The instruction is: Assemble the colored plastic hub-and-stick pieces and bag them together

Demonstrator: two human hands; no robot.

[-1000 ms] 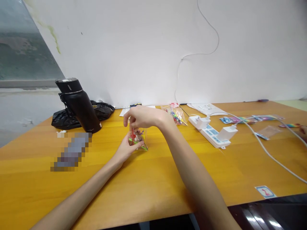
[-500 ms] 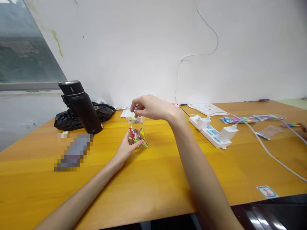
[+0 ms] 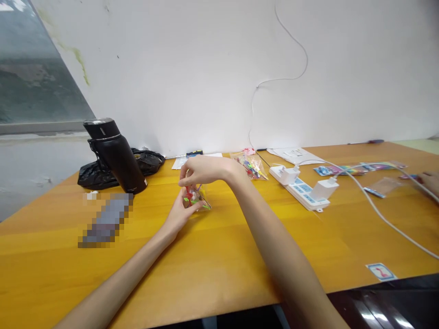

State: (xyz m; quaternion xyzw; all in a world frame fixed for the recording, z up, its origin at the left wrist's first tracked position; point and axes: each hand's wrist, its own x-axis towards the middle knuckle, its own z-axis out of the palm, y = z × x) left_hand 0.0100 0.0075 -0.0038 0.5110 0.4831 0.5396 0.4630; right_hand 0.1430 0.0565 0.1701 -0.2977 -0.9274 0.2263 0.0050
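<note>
A clear plastic bag [image 3: 199,194] of small coloured pieces, among them red, green, yellow and purple ones, stands on the table just ahead of me. My left hand [image 3: 180,211] grips its lower part, thumb across the near side. Above it, my right hand [image 3: 202,170] bends down over the bag's top, with thumb and fingers pinched together at the upper left edge. The hand covers the mouth of the bag, so whatever the pinch holds is hidden.
Left stand a black bottle [image 3: 118,157], a black plastic bag [image 3: 98,173] and a blurred-out flat object [image 3: 106,219]. Behind lies another bag of coloured pieces [image 3: 252,165]. Right are a power strip [image 3: 302,192], white cables and another person's hand [image 3: 430,180].
My right hand has come down and slightly left onto the bag's top, its fingers closing. The bag of pieces behind has come into view. The other person's hand shows more at right.
</note>
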